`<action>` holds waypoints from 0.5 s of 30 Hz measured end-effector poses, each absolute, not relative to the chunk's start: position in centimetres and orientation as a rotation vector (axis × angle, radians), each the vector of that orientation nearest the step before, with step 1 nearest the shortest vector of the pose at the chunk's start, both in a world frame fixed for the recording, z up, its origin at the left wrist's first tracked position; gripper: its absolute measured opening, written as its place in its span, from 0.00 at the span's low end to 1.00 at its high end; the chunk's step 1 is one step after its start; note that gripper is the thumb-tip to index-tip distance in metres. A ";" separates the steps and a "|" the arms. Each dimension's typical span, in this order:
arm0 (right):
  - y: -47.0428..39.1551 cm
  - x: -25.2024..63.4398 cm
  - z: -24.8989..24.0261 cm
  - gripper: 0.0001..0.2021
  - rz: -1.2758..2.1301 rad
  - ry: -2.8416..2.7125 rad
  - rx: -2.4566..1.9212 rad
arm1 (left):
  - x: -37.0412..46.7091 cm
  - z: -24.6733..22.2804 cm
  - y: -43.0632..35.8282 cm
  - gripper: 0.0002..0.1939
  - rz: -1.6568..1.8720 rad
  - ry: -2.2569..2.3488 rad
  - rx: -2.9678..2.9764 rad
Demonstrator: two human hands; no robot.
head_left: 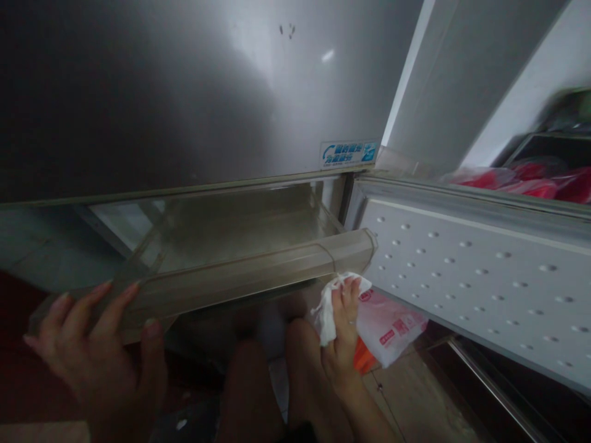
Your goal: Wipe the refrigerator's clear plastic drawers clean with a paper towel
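Note:
A clear plastic fridge drawer [258, 266] is pulled partly out below the upper door, its inside showing no contents. My left hand [99, 344] grips the left end of the drawer front, fingers over the top edge and thumb on the near side. In my right hand [344, 320] is a crumpled white cloth [329, 311], bunched under the fingers. That hand is at the lower edge of the drawer front, near its right end. Whether the cloth is paper or fabric, I cannot tell.
The closed upper fridge door [207, 111] bears a blue-lettered sticker [348, 154]. To the right, the lower door [462, 258] stands open, its dimpled inner side facing me. Beneath it, a white plastic bag [390, 329] with red print lies near an orange item [363, 357] on the tiled floor.

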State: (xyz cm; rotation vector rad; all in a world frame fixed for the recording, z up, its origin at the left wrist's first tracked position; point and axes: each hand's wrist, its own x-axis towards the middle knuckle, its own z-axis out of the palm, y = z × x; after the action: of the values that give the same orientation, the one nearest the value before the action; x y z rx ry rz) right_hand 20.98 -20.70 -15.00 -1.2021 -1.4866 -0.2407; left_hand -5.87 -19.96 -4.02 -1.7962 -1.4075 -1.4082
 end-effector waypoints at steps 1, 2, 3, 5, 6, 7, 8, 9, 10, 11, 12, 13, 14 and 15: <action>-20.8 20.9 -15.2 0.34 -0.242 -1.523 -1.183 | -5.9 -4.0 -19.9 0.30 -1.405 -1.405 -1.795; -20.8 20.8 -15.5 0.34 -0.247 -1.541 -1.176 | -6.0 -4.0 -19.9 0.30 -1.403 -1.402 -1.797; -20.8 20.9 -15.6 0.34 -0.254 -1.531 -1.181 | -6.0 -4.0 -19.9 0.30 -1.399 -1.397 -1.803; -20.7 21.0 -15.9 0.33 -0.255 -1.446 -1.228 | -6.2 -4.1 -19.9 0.30 -1.387 -1.390 -1.811; -20.6 21.0 -16.0 0.33 -0.235 -1.393 -1.259 | -6.2 -4.1 -19.9 0.30 -1.382 -1.381 -1.810; -20.5 21.0 -16.1 0.33 -0.212 -1.353 -1.277 | -6.3 -4.1 -19.9 0.31 -1.379 -1.374 -1.809; -20.5 20.8 -16.2 0.33 -0.190 -1.337 -1.283 | -6.3 -4.2 -19.9 0.31 -1.381 -1.371 -1.807; -20.6 20.6 -16.3 0.33 -0.176 -1.349 -1.275 | -6.3 -4.2 -19.9 0.31 -1.388 -1.372 -1.803; -20.6 20.4 -16.4 0.34 -0.168 -1.385 -1.257 | -6.2 -4.2 -19.9 0.31 -1.395 -1.374 -1.802; -20.7 20.2 -16.6 0.35 -0.173 -1.431 -1.229 | -6.2 -4.2 -19.9 0.30 -1.401 -1.381 -1.799; -20.7 20.1 -16.7 0.35 -0.189 -1.473 -1.202 | -6.2 -4.3 -19.9 0.30 -1.402 -1.392 -1.798; -20.7 20.1 -16.7 0.35 -0.209 -1.497 -1.185 | -6.1 -4.3 -19.9 0.31 -1.402 -1.400 -1.796; -20.6 20.2 -16.7 0.35 -0.228 -1.491 -1.180 | -6.1 -4.3 -19.9 0.31 -1.405 -1.405 -1.795; -20.5 20.5 -16.6 0.35 -0.237 -1.461 -1.189 | -6.1 -4.2 -19.9 0.30 -1.407 -1.411 -1.795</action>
State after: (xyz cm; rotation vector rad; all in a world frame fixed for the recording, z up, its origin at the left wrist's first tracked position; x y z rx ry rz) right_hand 20.46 -20.47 -16.60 -1.1888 -1.4611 -0.2370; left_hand -6.06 -19.88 -4.23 -1.7954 -1.4106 -1.4067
